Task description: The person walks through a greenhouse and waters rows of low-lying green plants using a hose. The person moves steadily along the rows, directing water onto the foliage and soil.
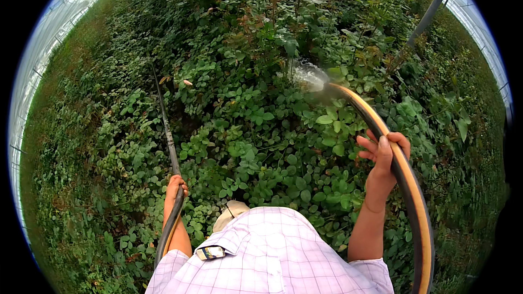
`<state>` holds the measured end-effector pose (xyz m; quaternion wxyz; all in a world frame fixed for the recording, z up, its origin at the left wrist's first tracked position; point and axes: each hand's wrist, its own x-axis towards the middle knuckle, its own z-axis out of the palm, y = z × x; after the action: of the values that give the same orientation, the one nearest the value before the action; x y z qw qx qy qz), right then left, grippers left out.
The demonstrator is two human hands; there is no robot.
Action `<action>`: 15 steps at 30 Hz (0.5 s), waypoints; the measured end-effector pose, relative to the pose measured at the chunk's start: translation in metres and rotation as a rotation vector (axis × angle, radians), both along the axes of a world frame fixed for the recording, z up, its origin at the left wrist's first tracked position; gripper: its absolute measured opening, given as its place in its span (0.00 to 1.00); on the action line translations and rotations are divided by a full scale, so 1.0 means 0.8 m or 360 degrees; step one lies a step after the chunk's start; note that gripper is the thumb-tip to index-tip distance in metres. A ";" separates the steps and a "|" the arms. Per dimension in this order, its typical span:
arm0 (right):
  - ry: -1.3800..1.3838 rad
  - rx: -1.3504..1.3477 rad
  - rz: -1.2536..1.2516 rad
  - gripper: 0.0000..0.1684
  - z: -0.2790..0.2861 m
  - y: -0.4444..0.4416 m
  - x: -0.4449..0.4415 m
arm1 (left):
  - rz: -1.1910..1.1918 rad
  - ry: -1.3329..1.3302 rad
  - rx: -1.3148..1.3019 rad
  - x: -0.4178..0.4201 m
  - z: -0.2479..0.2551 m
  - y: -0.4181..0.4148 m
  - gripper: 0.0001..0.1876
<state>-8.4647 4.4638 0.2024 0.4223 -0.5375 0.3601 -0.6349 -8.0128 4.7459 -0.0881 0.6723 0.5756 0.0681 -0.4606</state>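
My right hand [386,153] holds a black hose with an orange-yellow stripe [414,196], thumb and fingers around it a little way behind its open end. Water [309,75] gushes from that end onto leafy bushes [249,118] in front of me. On the left, my left hand [177,186] is closed around a dark length of hose [169,139], which stretches forward into the foliage. Behind that hand the hose bends back past my forearm, showing a yellow stripe. Whether both lengths are one hose cannot be seen.
Dense foliage surrounds me and hides most of the ground. A grey pole [427,14] slants up at the right. Translucent greenhouse sheeting [49,36] curves along the far sides. A small pack [211,252] sticks out of my checked shirt's pocket [229,249].
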 end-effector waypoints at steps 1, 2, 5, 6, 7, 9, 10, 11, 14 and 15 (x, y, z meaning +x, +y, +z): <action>0.0013 0.0020 -0.0058 0.11 -0.002 0.004 0.000 | -0.0021 0.0027 0.0026 0.009 -0.004 -0.011 0.08; 0.0025 0.0042 -0.0120 0.11 -0.003 0.008 0.002 | -0.0001 0.0036 0.0035 0.020 -0.006 -0.021 0.08; 0.0089 0.0089 -0.0207 0.11 0.000 0.023 0.011 | 0.0008 0.0104 0.0080 0.064 -0.023 -0.045 0.06; 0.0109 0.0100 -0.0222 0.11 0.002 0.028 0.016 | -0.0077 0.0116 0.0157 0.089 -0.035 -0.048 0.06; 0.0145 0.0106 -0.0264 0.11 0.001 0.033 0.019 | -0.0137 0.0122 0.0165 0.095 -0.037 -0.059 0.06; 0.0189 0.0119 -0.0370 0.11 0.005 0.041 0.029 | -0.0257 0.0172 0.0211 0.100 -0.050 -0.082 0.07; 0.0206 0.0132 -0.0402 0.11 0.009 0.045 0.033 | -0.0308 0.0205 0.0252 0.103 -0.064 -0.084 0.08; 0.0218 0.0138 -0.0431 0.11 0.010 0.049 0.039 | -0.0376 0.0224 0.0235 0.105 -0.076 -0.084 0.08; 0.0264 0.0175 -0.0532 0.11 0.012 0.060 0.052 | -0.0267 0.0387 0.0217 0.107 -0.097 -0.094 0.08; 0.0275 0.0187 -0.0572 0.11 0.014 0.063 0.057 | -0.0303 0.0436 0.0252 0.113 -0.099 -0.102 0.08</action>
<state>-8.4194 4.5146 0.2136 0.3003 -0.4916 0.5215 -0.6295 -7.9226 4.6639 -0.1670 0.5627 0.5623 0.1402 -0.5895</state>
